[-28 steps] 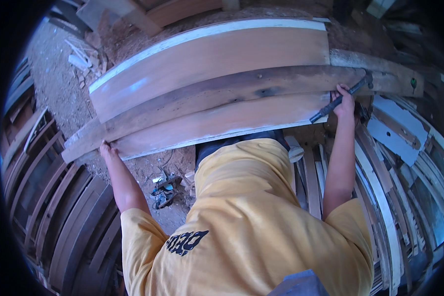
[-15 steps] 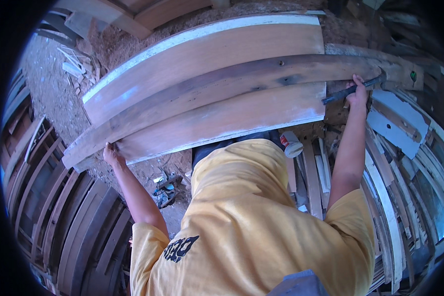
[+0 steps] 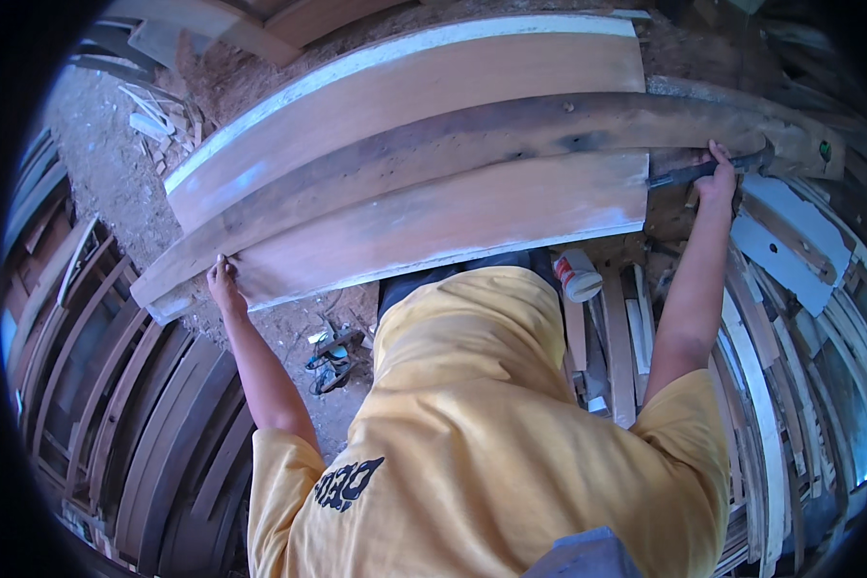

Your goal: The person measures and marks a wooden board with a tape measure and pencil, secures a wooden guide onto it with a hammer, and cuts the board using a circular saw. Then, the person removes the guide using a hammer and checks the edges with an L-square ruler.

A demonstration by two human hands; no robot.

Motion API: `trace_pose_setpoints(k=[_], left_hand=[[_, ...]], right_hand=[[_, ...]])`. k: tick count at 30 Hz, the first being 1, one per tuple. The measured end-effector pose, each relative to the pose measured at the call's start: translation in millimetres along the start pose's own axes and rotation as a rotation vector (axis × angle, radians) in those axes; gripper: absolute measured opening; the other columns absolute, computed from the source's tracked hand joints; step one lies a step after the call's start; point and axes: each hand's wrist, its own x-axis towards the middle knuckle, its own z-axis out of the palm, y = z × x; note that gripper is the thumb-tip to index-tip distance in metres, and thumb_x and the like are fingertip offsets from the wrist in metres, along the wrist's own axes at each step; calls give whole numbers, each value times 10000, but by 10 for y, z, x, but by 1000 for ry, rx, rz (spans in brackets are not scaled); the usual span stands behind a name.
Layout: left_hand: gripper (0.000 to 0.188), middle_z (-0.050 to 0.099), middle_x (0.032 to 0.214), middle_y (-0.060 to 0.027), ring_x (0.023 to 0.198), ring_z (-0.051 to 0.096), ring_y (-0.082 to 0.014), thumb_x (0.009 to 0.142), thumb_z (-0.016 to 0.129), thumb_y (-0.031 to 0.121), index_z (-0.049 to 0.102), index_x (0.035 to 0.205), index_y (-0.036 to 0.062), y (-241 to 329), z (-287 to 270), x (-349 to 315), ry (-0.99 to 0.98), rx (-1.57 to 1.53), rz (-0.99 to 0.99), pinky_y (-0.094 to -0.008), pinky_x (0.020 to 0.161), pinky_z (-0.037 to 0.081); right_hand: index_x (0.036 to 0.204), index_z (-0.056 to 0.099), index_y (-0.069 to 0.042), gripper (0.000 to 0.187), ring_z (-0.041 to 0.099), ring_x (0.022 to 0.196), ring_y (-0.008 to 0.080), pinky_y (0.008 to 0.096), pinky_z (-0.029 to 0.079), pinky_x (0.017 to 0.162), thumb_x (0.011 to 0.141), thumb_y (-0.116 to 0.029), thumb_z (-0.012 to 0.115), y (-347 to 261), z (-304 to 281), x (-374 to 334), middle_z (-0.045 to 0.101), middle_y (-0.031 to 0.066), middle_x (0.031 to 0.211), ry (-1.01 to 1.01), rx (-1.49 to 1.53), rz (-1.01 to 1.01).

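A long weathered wooden plank (image 3: 424, 149), dark-stained with small holes, lies lengthwise over a wide light-brown board (image 3: 453, 197) with whitish long edges. At the plank's left part, my left hand (image 3: 223, 286) pinches its near edge between thumb and fingers. My right hand (image 3: 716, 175) is closed around a dark bar-shaped tool (image 3: 679, 177) near the plank's right end. The tool's right end bends crosswise against the plank's near edge; its exact kind cannot be made out.
Stacked wooden strips (image 3: 154, 433) stand to my left, with more timber (image 3: 761, 376) to my right. A white and red container (image 3: 578, 275) sits by my right leg. A white panel with a hole (image 3: 790, 241) lies at the right. Wood scraps (image 3: 169, 125) litter the ground far left.
The plank and wide board appear slightly farther up and right in the picture, as does my right hand with the tool. Both hands keep their holds.
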Motion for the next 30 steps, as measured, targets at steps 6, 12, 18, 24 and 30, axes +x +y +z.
trace_pose_setpoints(k=[6, 12, 18, 24, 30], left_hand=[[262, 724, 1010, -109, 908, 657, -199, 1012, 626, 235, 743, 1117, 25, 346, 89, -127, -35, 280, 66, -333, 821, 511], [441, 656, 1129, -123, 995, 628, -215, 977, 703, 309, 591, 1251, -19, -33, -324, 248, 655, 57, 16, -367, 884, 513], [156, 677, 1046, -99, 894, 675, -240, 1005, 590, 141, 625, 1120, 42, -148, -372, 673, 538, -594, -52, -423, 767, 567], [107, 698, 964, -63, 895, 680, -200, 970, 616, 97, 687, 1008, 27, -49, 19, 814, 454, -778, 58, -368, 804, 560], [107, 708, 979, -79, 893, 687, -209, 968, 623, 69, 687, 1036, 16, -48, -227, 544, 344, -601, 99, -348, 818, 554]], right_hand=[[1169, 664, -96, 275, 599, 1042, 287, 503, 481, 929, 897, -88, 703, 151, -586, 672, 665, 100, 1092, -34, 3, 98], [1273, 619, -4, 395, 590, 1093, 288, 474, 494, 1010, 922, -109, 766, -45, -998, 1559, 640, 148, 1168, -133, -78, 168], [1149, 601, -6, 231, 578, 948, 224, 373, 488, 920, 978, -111, 714, -272, -1007, 1433, 608, 99, 995, -219, -103, 125], [1128, 608, 11, 207, 592, 1042, 236, 397, 472, 1029, 985, -109, 695, -652, -1390, 1538, 622, 133, 1084, -260, -73, 177], [1279, 608, 48, 345, 555, 1253, 311, 444, 401, 1157, 980, -104, 690, -359, -1605, 1698, 607, 173, 1327, -381, -789, -397]])
